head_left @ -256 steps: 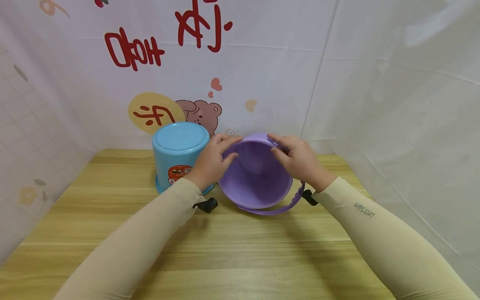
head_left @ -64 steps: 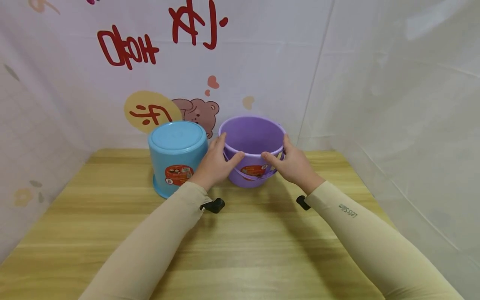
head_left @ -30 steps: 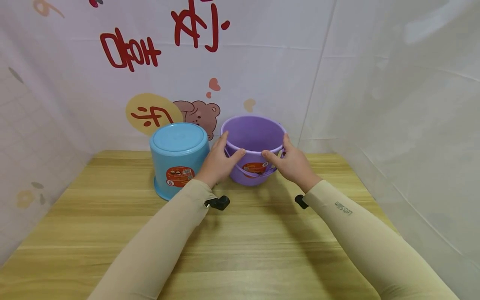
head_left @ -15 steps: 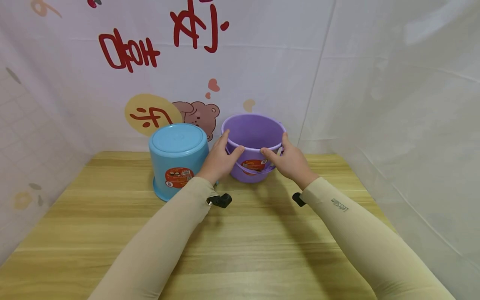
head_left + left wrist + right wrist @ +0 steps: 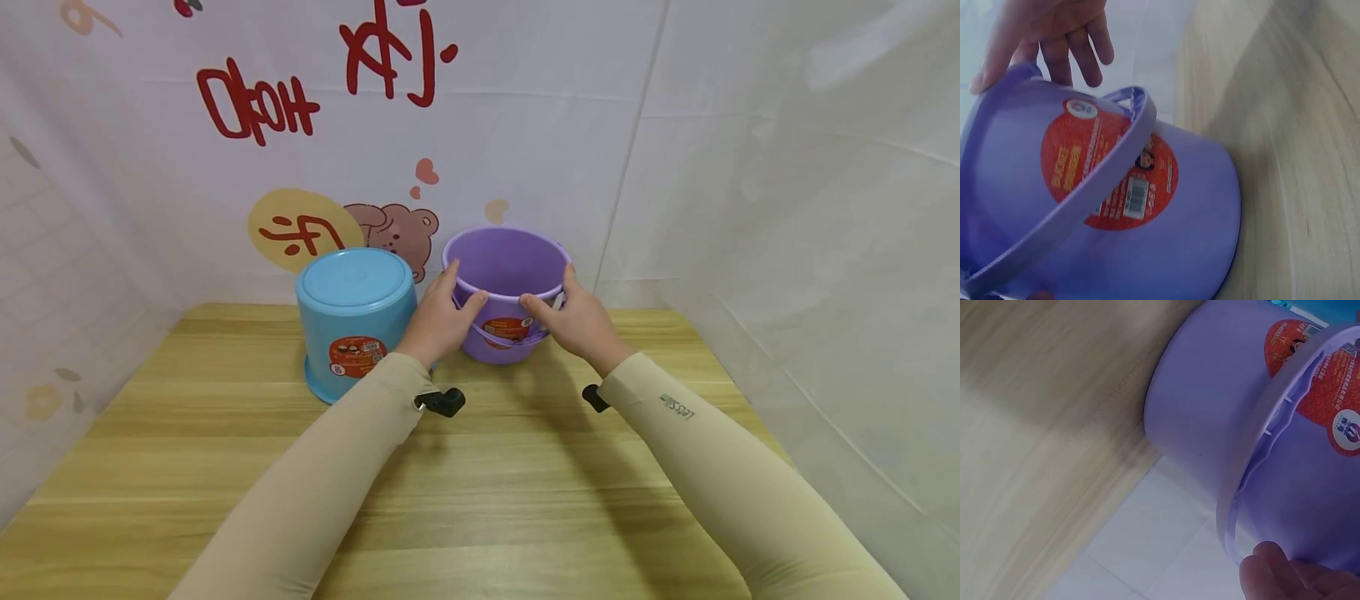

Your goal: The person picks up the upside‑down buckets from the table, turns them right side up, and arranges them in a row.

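Observation:
A purple bucket (image 5: 497, 353) stands upright at the back of the table, its mouth facing up. Its handle (image 5: 1105, 169) hangs down across the front, over a red round label (image 5: 1063, 153). My left hand (image 5: 438, 323) grips the rim at the left, thumb on the near edge and fingers along the side. On the opposite side, my right hand (image 5: 576, 323) grips the rim likewise; some of its fingers (image 5: 1272, 575) show near the handle's end in the right wrist view. Left of the purple bucket, a light blue bucket (image 5: 322, 321) stands upside down, close to my left hand.
The wooden table (image 5: 480, 517) stretches out in front of both buckets. A white curtain (image 5: 555, 142) with red lettering and a cartoon bear (image 5: 403, 237) hangs right behind. More white sheeting (image 5: 840, 275) closes off the right side.
Several seconds ago the purple bucket was tipped with its mouth toward me; now it is upright. Over the last second it has shifted slightly toward the back, both hands on it. The blue bucket stays put.

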`<action>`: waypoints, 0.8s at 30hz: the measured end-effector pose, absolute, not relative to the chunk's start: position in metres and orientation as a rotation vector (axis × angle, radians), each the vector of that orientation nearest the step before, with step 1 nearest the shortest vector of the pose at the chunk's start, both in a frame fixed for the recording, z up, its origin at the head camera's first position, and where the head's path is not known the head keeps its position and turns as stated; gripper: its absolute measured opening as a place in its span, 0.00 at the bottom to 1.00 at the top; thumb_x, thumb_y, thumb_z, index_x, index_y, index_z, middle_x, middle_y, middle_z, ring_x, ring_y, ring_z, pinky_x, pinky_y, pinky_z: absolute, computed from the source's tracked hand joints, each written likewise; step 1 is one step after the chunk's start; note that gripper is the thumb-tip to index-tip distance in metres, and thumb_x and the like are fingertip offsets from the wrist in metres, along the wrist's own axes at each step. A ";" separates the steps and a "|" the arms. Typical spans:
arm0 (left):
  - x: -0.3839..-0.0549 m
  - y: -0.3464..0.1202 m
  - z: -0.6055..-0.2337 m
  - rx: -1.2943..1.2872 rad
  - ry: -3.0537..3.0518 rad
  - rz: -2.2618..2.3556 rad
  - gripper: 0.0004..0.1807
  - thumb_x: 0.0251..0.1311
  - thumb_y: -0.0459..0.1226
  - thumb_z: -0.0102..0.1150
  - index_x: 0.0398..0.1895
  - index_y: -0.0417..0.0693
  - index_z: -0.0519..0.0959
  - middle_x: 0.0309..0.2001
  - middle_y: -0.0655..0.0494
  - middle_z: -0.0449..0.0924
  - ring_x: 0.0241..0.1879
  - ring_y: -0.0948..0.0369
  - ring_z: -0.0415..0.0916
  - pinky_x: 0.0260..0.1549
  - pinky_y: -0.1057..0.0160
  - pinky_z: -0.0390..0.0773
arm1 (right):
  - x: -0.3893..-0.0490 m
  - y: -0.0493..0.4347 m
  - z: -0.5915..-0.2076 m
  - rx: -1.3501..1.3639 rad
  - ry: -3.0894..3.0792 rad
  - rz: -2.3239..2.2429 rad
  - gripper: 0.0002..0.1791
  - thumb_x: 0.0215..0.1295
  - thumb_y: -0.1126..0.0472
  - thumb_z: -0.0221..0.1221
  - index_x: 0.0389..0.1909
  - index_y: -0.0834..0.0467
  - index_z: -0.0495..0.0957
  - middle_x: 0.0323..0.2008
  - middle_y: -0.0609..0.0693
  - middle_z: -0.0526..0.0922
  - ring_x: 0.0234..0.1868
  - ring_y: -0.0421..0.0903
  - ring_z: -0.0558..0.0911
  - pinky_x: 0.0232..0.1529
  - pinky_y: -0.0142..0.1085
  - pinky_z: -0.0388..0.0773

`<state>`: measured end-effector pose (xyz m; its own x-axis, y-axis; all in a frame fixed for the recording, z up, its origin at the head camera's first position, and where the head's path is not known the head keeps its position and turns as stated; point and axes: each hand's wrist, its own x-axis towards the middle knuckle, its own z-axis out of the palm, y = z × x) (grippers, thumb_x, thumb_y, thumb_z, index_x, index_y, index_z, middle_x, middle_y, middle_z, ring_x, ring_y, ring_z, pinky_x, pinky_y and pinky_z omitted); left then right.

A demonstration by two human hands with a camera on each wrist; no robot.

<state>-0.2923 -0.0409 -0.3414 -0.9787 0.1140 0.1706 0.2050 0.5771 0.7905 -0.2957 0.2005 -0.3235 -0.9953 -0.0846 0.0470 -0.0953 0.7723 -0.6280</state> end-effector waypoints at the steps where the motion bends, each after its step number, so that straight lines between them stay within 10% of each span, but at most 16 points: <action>1: -0.292 -0.041 -0.342 -0.280 -2.702 -1.368 0.47 0.75 0.61 0.50 0.88 0.54 0.46 0.86 0.46 0.47 0.84 0.45 0.48 0.81 0.42 0.54 | -0.295 0.200 -0.324 0.155 -2.940 1.046 0.69 0.65 0.19 0.53 0.85 0.57 0.26 0.80 0.68 0.59 0.78 0.66 0.65 0.76 0.60 0.66; 8: -0.276 -0.046 -0.345 -0.342 -2.743 -1.320 0.53 0.74 0.59 0.55 0.88 0.52 0.38 0.87 0.43 0.38 0.85 0.42 0.44 0.80 0.39 0.54 | -0.286 0.199 -0.330 0.229 -2.879 1.057 0.68 0.67 0.22 0.55 0.84 0.53 0.21 0.82 0.66 0.56 0.79 0.66 0.65 0.76 0.63 0.64; 15: -0.239 -0.065 -0.341 -0.455 -2.833 -1.207 0.55 0.72 0.64 0.55 0.88 0.59 0.35 0.87 0.46 0.32 0.85 0.43 0.41 0.77 0.35 0.58 | -0.268 0.188 -0.334 0.315 -2.699 0.833 0.63 0.69 0.33 0.63 0.85 0.63 0.37 0.85 0.66 0.38 0.85 0.69 0.41 0.81 0.67 0.43; 24: -0.199 -0.115 -0.347 -0.772 -2.865 -0.893 0.43 0.75 0.58 0.57 0.84 0.50 0.58 0.81 0.48 0.62 0.80 0.48 0.62 0.74 0.40 0.68 | -0.243 0.158 -0.349 0.739 -2.410 0.434 0.49 0.66 0.43 0.70 0.77 0.69 0.64 0.77 0.74 0.62 0.73 0.74 0.65 0.75 0.66 0.61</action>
